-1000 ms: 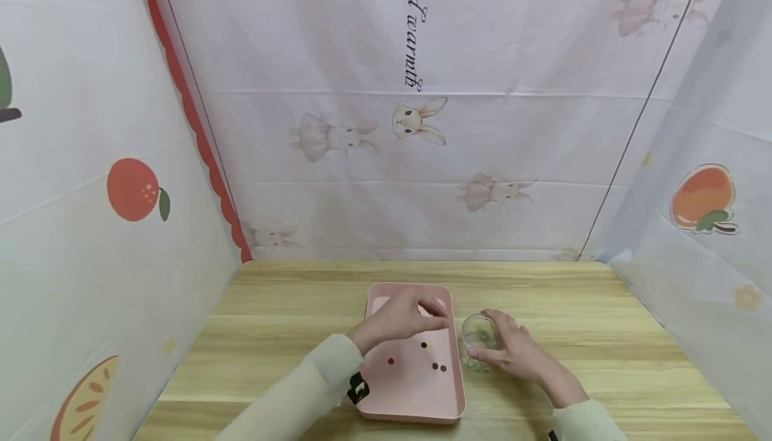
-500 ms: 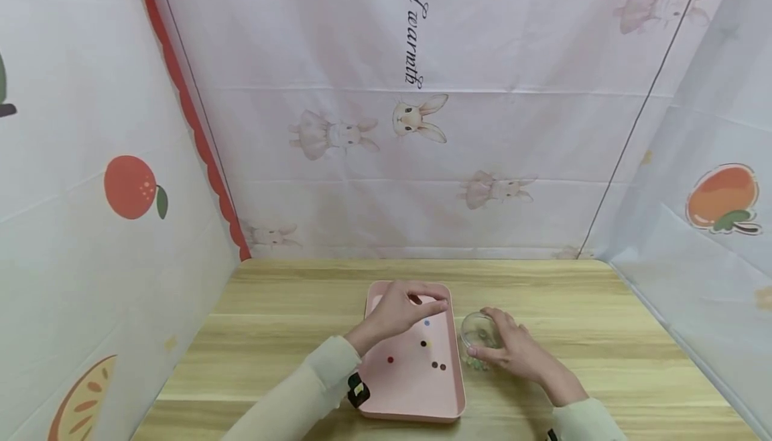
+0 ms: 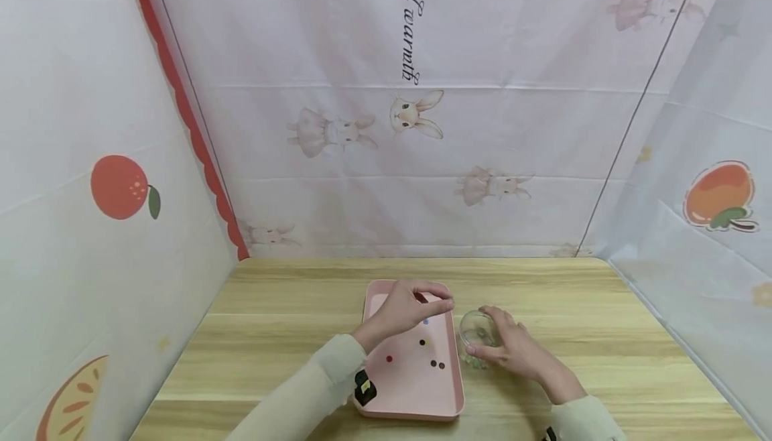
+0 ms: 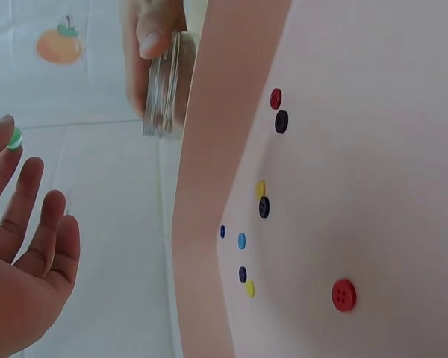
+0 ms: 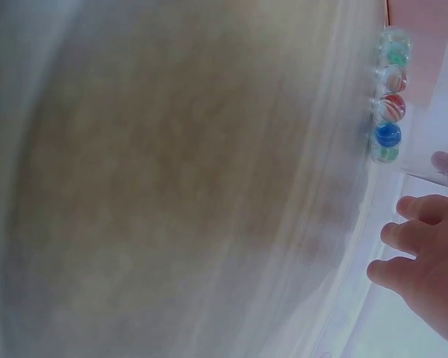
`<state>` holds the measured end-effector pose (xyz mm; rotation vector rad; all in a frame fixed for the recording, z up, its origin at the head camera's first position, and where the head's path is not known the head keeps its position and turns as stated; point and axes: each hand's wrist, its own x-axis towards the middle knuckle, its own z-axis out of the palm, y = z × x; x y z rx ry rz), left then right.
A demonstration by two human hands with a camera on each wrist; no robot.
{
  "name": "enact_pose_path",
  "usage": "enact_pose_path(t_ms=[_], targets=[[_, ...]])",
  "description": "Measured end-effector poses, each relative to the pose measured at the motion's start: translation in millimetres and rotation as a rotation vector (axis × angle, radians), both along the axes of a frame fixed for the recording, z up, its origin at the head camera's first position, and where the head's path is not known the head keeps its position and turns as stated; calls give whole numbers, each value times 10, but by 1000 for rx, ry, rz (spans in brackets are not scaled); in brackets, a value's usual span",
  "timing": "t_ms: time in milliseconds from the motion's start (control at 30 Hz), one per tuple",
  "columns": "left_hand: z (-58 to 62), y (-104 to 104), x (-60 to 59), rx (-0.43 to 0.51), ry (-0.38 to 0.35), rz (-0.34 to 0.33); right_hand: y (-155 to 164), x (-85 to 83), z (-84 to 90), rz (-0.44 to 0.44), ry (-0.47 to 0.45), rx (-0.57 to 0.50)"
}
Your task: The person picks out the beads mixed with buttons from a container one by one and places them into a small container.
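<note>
A green glass marble (image 4: 16,139) is pinched between the thumb and forefinger of my left hand (image 3: 401,312), above the far right part of the pink tray (image 3: 443,394). The other fingers of that hand stand loosely bent. On the tray's right side my right hand (image 3: 517,350) grips a clear jar (image 3: 476,331) by its upper part, thumb on the near side. Several coloured marbles (image 5: 389,135) lie in the bottom of the jar. Scattered over the tray floor are several small buttons: a red button (image 4: 344,295), a light blue button (image 4: 242,241), and dark and yellow ones.
The tray and jar stand on a wood-grain table (image 3: 289,334). A printed cloth (image 3: 374,213) hangs behind, and further cloths with fruit pictures close off the left and right sides. The tray's raised rim (image 4: 209,134) lies between the buttons and the jar.
My left hand has drawn its thumb and forefinger together toward the tray's right edge, and more of the tray's far end shows beneath it. The right hand keeps its hold on the jar.
</note>
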<state>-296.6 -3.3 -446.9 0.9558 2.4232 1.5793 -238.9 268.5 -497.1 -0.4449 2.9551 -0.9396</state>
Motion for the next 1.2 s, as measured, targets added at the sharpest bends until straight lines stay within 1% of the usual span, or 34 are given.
enact_pose_path(t_ms=[133, 267, 633, 833, 1033, 1200], targets=[[3, 53, 3, -1, -14, -9, -5, 4, 13, 4, -10, -4], [-3, 107, 5, 6, -1, -18, -7, -3, 12, 3, -10, -3], [-93, 271, -50, -16, 30, -28, 4, -33, -39, 1, -4, 0], [-119, 369, -47, -35, 19, -41, 16, -34, -32, 8, -25, -4], [-137, 485, -52, -52, 36, -63, 27, -29, -19, 15, -11, -10], [-148, 562, -49, -52, 35, -70, 32, -23, -19, 22, -5, -9]])
